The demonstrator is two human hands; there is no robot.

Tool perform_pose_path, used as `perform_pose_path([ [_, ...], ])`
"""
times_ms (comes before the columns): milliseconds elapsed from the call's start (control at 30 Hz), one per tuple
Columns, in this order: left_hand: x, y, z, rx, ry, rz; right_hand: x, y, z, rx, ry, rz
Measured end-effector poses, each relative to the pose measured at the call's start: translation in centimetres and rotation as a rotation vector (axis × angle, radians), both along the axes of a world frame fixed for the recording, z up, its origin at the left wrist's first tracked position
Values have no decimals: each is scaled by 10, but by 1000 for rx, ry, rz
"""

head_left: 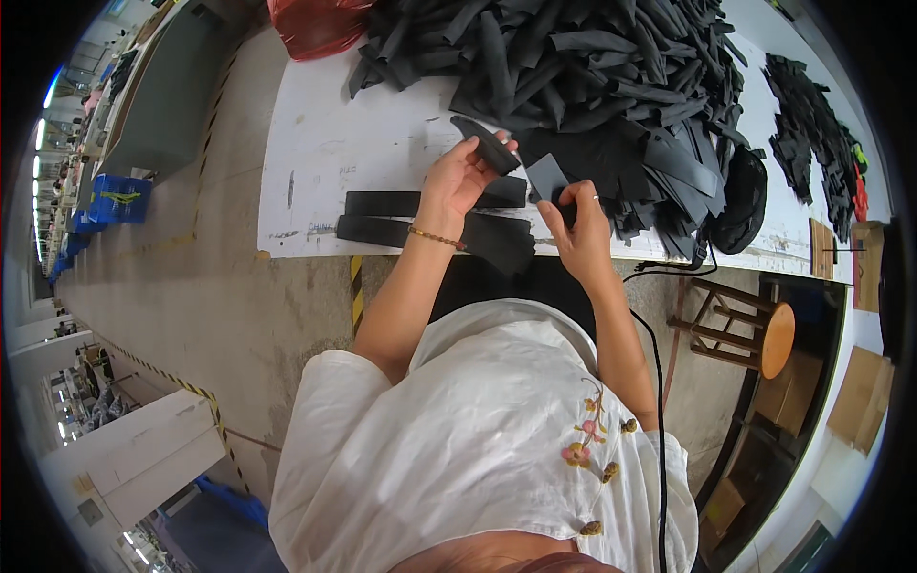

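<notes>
My left hand (pixel 458 177) holds a short black strip (pixel 487 143) raised above the white table (pixel 334 143). My right hand (pixel 578 220) pinches a dark grey square piece (pixel 546 177) just to the right of it. Below the hands lie two neat stacks of black strips (pixel 382 215) near the table's front edge. A big loose heap of black strips (pixel 592 67) covers the table beyond my hands.
A red bag (pixel 315 24) sits at the table's far left corner. A round wooden stool (pixel 755 329) stands at the right, with cardboard boxes (pixel 860 392) beyond it. A black cable (pixel 659 382) hangs by my right arm. Blue crates (pixel 119 196) are on the floor at left.
</notes>
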State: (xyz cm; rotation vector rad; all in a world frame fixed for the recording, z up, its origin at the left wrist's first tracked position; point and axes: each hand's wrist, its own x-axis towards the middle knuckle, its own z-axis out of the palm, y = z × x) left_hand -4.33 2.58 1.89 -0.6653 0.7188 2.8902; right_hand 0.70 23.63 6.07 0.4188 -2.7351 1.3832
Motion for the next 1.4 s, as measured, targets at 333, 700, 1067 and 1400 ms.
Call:
perform_pose_path([
  [333,-2,-5,-10,-130,-24,22,-3,6,-4,-14,126,72],
  [700,2,-1,3,-164,-3,-22,-17,-8,7,118,453,68],
  [1067,12,9,19,-171,111,-88,-24,-13,7,357,656,-9],
  [1400,28,44,49,-97,300,74,-17,-43,6,52,515,74],
])
